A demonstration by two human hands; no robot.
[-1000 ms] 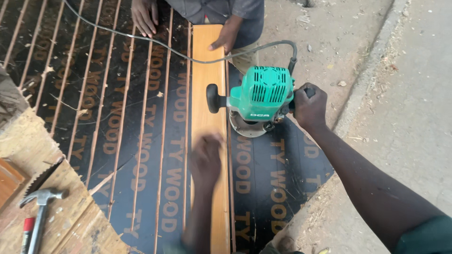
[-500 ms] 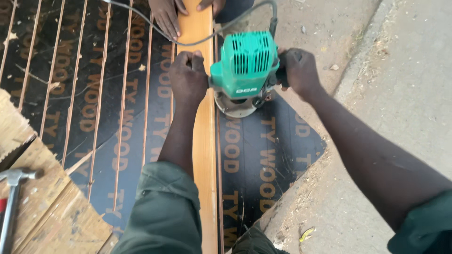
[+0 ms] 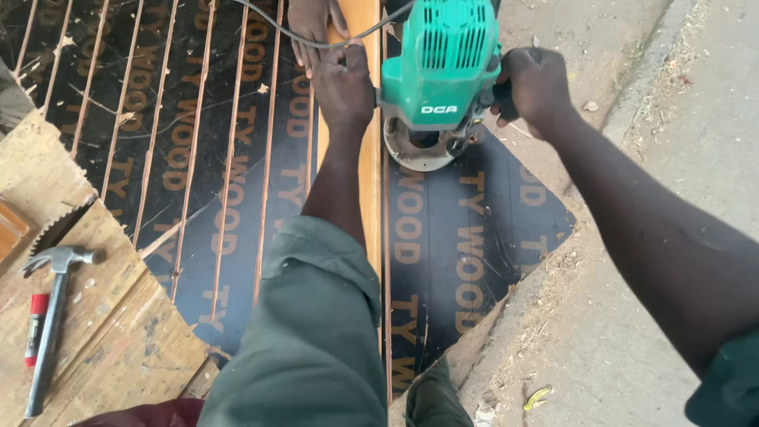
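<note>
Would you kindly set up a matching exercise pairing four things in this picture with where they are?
Things:
1. green router
2. claw hammer
3. left hand
4. co-worker's hand

Places:
A. at the top edge, on the wooden strip
B. lying on plywood at lower left
C. gripping the router's left handle
D. standing on the dark grooved board

Pairs: 1-D, 2-B, 3-C, 4-A

The left hand [image 3: 342, 83], which a second ago hovers low over the wooden strip [image 3: 369, 190], now closes its grip on the left handle of the green router [image 3: 439, 75]. The router now sits farther along the strip, closer to the other person's hand [image 3: 310, 24]. The right hand [image 3: 536, 83] moves along with it.
</note>
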